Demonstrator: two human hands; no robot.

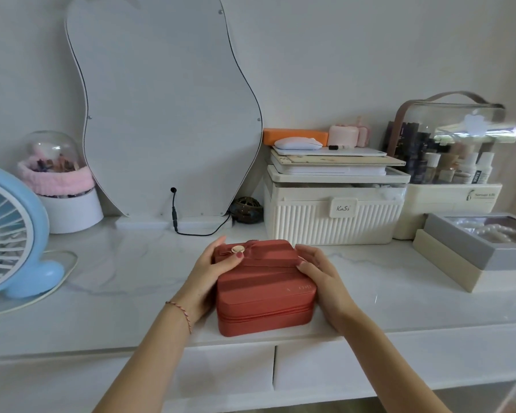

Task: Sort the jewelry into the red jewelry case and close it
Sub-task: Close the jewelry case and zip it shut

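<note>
The red jewelry case [265, 290] stands near the front edge of the white marble-top dresser [116, 281], lid down, zipper line running round its side. A bow with a gold button [238, 249] sits on its far left top. My left hand [212, 272] grips the case's left side, thumb lying on the lid by the button. My right hand [319, 275] grips the right side, thumb on the lid's edge. No loose jewelry shows on the dresser top.
A grey box of pearl pieces [486, 242] sits at right on a beige box. Behind stand a cream ribbed organiser [334, 216], a clear cosmetics case [450, 150], a wavy mirror [167, 108], a glass dome [57, 174] and a blue fan [9, 234] at left.
</note>
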